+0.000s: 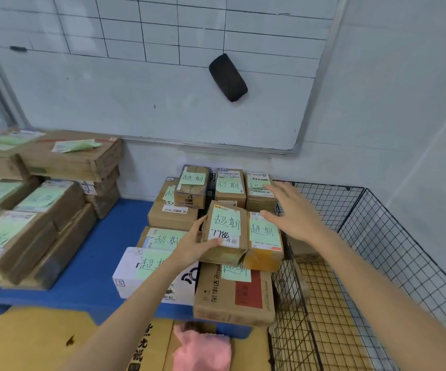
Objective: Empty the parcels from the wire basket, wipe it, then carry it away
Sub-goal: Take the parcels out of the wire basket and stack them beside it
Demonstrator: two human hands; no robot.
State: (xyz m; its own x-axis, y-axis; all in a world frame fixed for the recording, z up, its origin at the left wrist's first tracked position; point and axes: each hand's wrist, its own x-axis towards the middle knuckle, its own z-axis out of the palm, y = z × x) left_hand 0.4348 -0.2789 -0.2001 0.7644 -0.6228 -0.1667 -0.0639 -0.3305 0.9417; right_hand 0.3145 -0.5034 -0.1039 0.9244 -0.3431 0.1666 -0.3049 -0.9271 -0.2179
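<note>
Beside the black wire basket, which stands at the right against the pale wall, brown cardboard parcels with green labels are piled unevenly on a blue platform. This pile could be toppled if the small labelled parcel, gripped at its edge by the left hand, is set down crooked. The right hand is held open just beside it. A gridded whiteboard is mounted behind, and a pink cloth is seen below.

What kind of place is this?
Probably a courier parcel storeroom or pickup point: stacks of cardboard parcels with shipping labels and green handwritten notes on a blue pallet, a gridded whiteboard on the wall, and a wire basket beside them.
</note>
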